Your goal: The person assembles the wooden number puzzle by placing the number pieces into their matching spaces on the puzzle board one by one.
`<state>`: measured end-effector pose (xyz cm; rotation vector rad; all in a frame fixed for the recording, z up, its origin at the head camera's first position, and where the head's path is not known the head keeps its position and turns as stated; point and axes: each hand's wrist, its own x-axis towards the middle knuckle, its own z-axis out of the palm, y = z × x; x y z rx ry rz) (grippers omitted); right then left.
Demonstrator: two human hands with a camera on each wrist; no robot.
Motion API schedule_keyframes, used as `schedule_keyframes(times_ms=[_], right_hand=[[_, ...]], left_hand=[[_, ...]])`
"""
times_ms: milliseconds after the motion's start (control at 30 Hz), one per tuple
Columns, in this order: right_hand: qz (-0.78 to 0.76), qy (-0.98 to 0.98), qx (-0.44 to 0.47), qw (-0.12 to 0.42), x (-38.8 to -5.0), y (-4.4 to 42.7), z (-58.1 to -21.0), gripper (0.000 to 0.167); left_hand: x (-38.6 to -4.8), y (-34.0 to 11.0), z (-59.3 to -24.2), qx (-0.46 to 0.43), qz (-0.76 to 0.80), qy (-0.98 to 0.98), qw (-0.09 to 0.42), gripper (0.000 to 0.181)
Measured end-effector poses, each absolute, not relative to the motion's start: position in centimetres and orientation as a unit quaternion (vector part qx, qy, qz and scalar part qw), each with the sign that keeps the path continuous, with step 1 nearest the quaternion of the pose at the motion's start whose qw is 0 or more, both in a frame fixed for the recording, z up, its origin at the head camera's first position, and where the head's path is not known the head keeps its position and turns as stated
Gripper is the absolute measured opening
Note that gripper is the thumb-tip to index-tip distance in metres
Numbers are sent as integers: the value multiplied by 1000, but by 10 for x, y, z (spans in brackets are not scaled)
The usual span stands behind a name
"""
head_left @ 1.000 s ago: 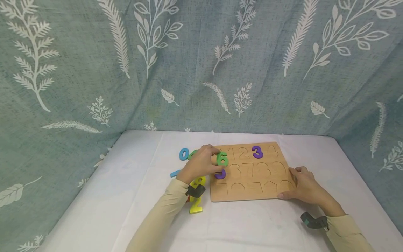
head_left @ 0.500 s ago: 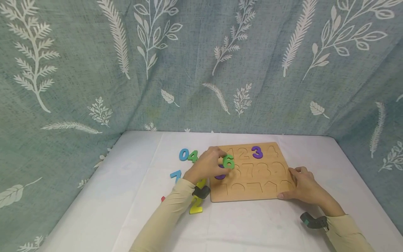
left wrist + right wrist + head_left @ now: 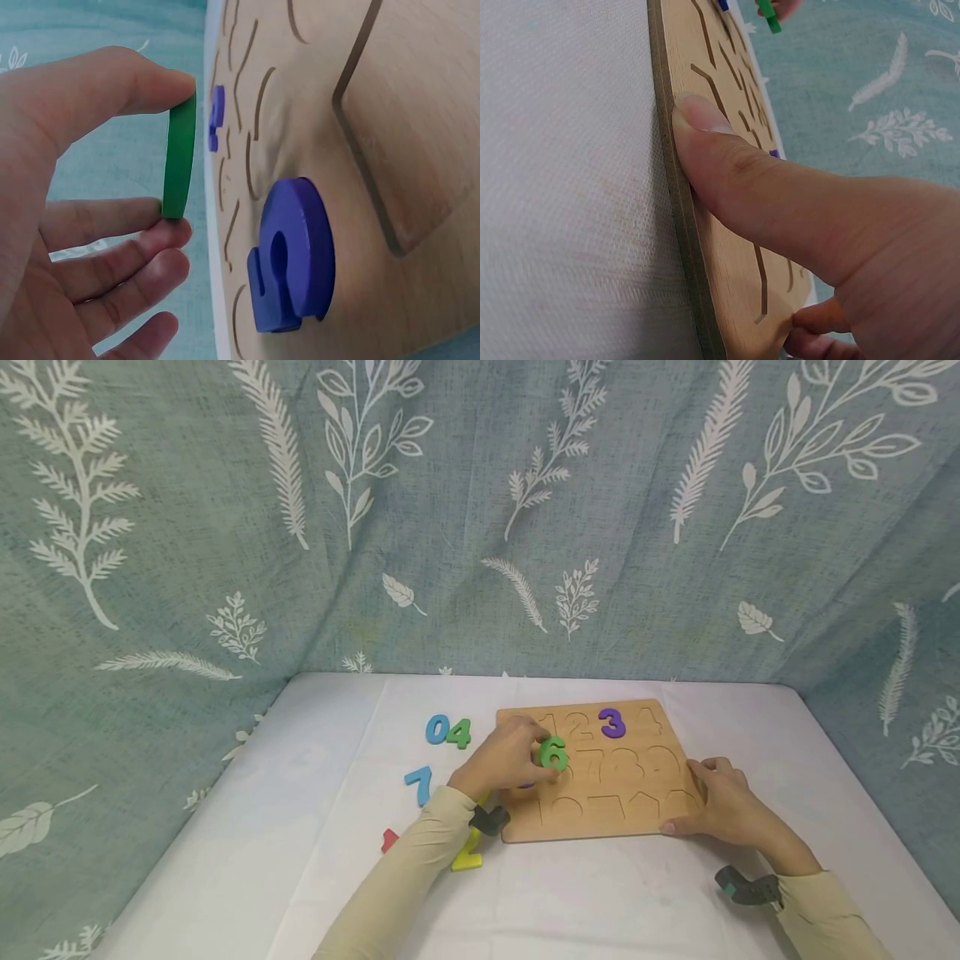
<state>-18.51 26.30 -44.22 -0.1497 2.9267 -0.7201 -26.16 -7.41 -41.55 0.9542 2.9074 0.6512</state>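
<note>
My left hand point(image 3: 504, 758) pinches a green number 6 point(image 3: 545, 755) between thumb and fingertips. It holds the piece over the left part of a wooden number puzzle board point(image 3: 525, 828). In the left wrist view the green 6 point(image 3: 180, 154) appears edge-on, apart from the board surface. A purple number piece point(image 3: 307, 247) sits on the board beneath, mostly covered by the hand in the head view. Another piece, a purple 3 point(image 3: 612, 723), lies in the top row. My right hand point(image 3: 731, 806) grips the board's near right corner, its thumb point(image 3: 735, 165) along the near edge.
Left of the board, a blue 0 point(image 3: 437, 729), a green 4 point(image 3: 459, 734) and a blue 7 point(image 3: 420, 783) lie on the white cloth point(image 3: 585, 902). Yellow pieces point(image 3: 467, 862) and a red piece point(image 3: 389, 840) are partly behind the left arm. A leaf-patterned curtain point(image 3: 450, 527) hangs behind.
My left hand has carried the green 6 rightward and slightly nearer across the board, uncovering the green 4 and blue 7. The right hand stays at the board's corner.
</note>
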Motion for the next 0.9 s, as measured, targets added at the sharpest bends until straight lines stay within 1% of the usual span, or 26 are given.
schedule_keyframes(times_ms=[267,567,700,900], right_hand=[[-239,968,-50,60,-186,263,-443,130],[-239,968,-53,58,-185,263,-443,130],[-241,967,-51,59,-185,263,-444,130],[-240,968,-42,65,-186,263,-443,132]], left_hand=[[-263,-69,-420,316,194,929,-7,41],[-262,-66,-424,296,164,941,6,48],[-263,-64,-427,302,155,941,4,45],[-265,-63,-431,314,143,939,0,33]])
